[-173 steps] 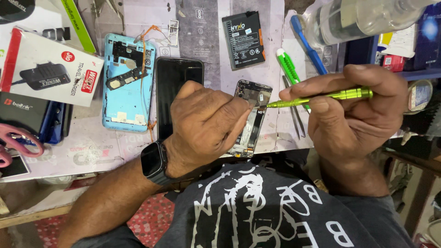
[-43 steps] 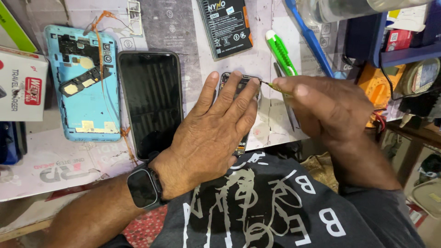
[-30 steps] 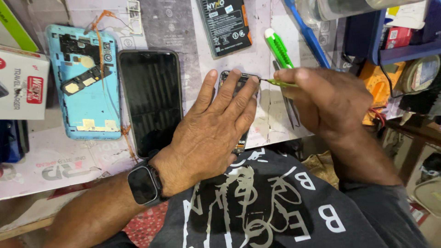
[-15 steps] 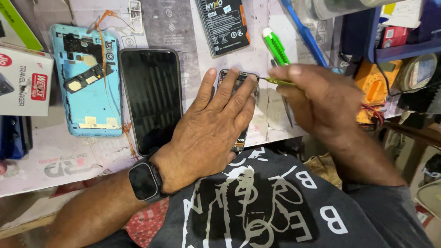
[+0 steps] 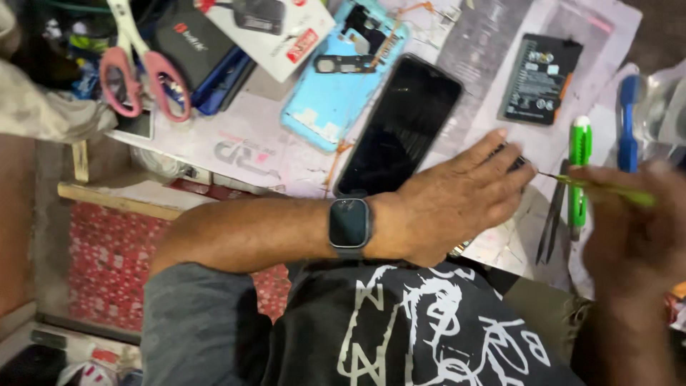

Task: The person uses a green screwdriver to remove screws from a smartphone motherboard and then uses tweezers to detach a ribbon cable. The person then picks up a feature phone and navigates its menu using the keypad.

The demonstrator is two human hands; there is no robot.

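The left hand (image 5: 457,204) lies palm down, fingers spread flat, pressing on a small dark phone part (image 5: 516,163) of which only a corner shows past the fingertips; the rest is hidden beneath the palm. The right hand (image 5: 632,229) is closed around a slim yellow-green screwdriver (image 5: 597,186), whose long axis runs nearly level from that hand toward the left hand, with the thin tip meeting the exposed corner of the part just beyond the left fingertips. The right hand is blurred, so its exact finger placement cannot be told. The part therefore lies directly under the left hand and to the left of the right hand, along the line of the tool shaft. Just beyond the left wrist, a black phone screen (image 5: 400,129) lies at a slant, touching a light blue phone back cover (image 5: 336,93) on its far side. Beyond the left fingertips rests a black phone battery (image 5: 539,78). Between the two hands, a green-handled tool (image 5: 579,164) and dark tweezers (image 5: 552,221) lie on the surface (image 5: 236,143), leaving only a narrow bare strip around the tool tip. Pink-handled scissors (image 5: 136,71) lie well apart, far to the left of the left forearm.
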